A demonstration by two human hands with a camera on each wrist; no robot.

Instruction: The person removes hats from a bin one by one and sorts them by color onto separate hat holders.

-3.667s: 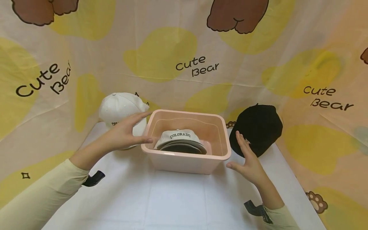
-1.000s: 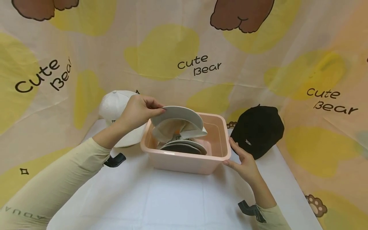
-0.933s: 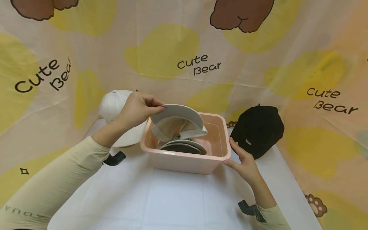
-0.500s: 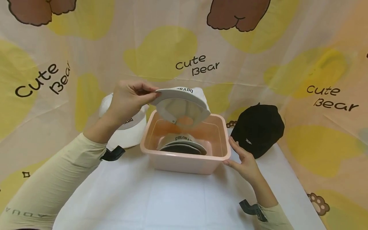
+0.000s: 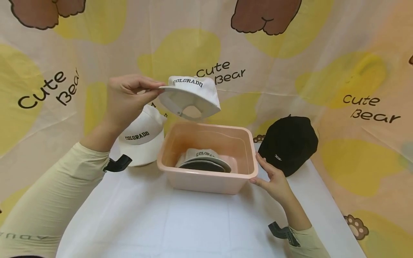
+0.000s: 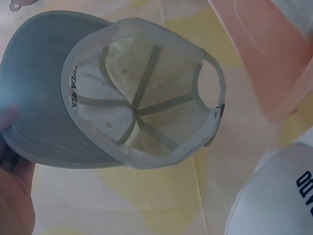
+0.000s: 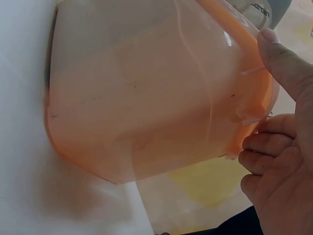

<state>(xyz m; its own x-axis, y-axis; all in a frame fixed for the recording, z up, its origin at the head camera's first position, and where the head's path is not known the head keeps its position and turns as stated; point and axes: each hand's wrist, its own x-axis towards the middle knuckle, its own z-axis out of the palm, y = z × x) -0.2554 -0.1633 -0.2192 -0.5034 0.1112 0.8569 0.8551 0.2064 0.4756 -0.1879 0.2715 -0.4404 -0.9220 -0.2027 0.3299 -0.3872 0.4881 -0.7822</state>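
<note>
The left hand (image 5: 127, 96) gripped a white cloth baseball cap lettered COLORADO (image 5: 188, 92), pinching one side of its brim between thumb and fingers. The cap hung in the air over the back left part of an open, rectangular pale pink plastic tub (image 5: 206, 182), clear of the rim. It was tilted so that its grey underside showed; the left wrist view looked into the crown, with its seam bands and the gap above the rear strap.

The right hand (image 5: 274, 179) was spread rather than closed, its thumb and fingers resting against the rim at the tub's front right corner.

The tub stood upright toward the back edge of the white-covered bench (image 5: 196, 222), midway between its left and right edges. Inside lay a stack of pale caps with dark brim undersides (image 5: 204, 163); two brims showed, and the upper crown also read COLORADO.

Near the bench's back left corner, just beside the tub, sat another white COLORADO cap (image 5: 142, 134), partly hidden by the left arm. Near the back right corner was a black cloth cap (image 5: 290, 145) with a small white mark. Behind rose a peach-and-yellow fabric backdrop printed "Cute Bear" (image 5: 274, 79).
</note>
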